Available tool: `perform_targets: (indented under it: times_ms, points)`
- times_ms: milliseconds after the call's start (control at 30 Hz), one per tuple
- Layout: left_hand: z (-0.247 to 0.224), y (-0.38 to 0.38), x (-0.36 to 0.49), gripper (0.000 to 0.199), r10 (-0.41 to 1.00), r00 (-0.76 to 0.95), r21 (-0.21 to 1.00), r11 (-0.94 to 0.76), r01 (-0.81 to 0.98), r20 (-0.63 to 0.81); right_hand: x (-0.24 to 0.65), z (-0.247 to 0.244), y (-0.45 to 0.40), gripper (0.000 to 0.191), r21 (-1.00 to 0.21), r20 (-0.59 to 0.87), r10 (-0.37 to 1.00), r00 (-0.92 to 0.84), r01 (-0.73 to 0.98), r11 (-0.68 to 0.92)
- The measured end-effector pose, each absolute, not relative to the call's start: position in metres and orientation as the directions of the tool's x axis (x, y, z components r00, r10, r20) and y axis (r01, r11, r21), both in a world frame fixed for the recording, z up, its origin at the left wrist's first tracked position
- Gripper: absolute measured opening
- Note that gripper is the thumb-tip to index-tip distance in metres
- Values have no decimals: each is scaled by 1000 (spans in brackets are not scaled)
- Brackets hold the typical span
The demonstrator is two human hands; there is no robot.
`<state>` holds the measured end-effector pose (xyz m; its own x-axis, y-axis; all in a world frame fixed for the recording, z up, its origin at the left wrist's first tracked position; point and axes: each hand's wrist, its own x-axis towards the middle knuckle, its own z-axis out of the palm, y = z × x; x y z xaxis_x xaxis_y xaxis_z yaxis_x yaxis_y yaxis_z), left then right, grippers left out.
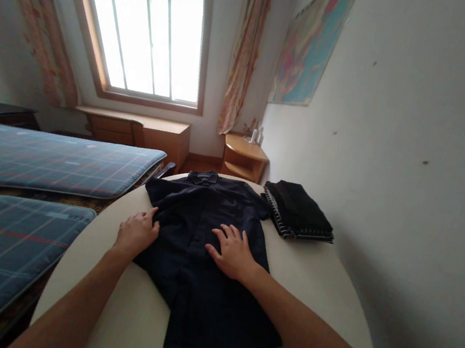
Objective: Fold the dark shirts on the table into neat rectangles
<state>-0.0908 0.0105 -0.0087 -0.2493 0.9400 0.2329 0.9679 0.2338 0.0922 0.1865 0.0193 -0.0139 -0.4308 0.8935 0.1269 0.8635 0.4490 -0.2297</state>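
Observation:
A dark navy short-sleeved shirt (213, 294) lies front up on a cream round table (130, 316), its collar at the far edge and its hem towards me. My left hand (138, 232) is at the shirt's left side, fingers curled and closed on the cloth there; the fingertips are partly hidden. Along that side the shirt's edge runs unevenly, angling inward below my hand. With fingers spread, my right hand (232, 251) rests on the shirt's front, right of the button placket, holding nothing.
A stack of folded dark clothes (299, 211) sits on the table's right, beside the shirt's right sleeve. The white wall (416, 238) runs close along the right. Plaid mattresses (40, 161) lie at left. A corner shelf (245, 149) stands behind the table.

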Motion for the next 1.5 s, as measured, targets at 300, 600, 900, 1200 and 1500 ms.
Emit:
perform_targets:
  times_ms: [300, 600, 900, 1200, 1500]
  points:
    - [-4, 4, -73, 38, 974, -152, 206, 116, 972, 169, 224, -22, 31, 66, -262, -5, 896, -444, 865, 427]
    - [11, 1, -77, 31, 906, -279, 325, 172, 930, 318, 243, -21, 52, 42, -336, 190, 858, -477, 789, 514]
    - [4, -5, -58, 42, 932, -114, 284, 12, 959, 344, 253, 33, -14, 51, -555, 14, 674, -738, 556, 620]
    - [-3, -20, -29, 44, 863, 63, 109, -135, 985, 501, 256, 13, -19, 111, -510, -233, 691, -685, 691, 513]
    - [1, -48, 24, 36, 793, 539, 261, -605, 752, 286, 265, -9, 11, 61, -456, -38, 790, -611, 714, 531]
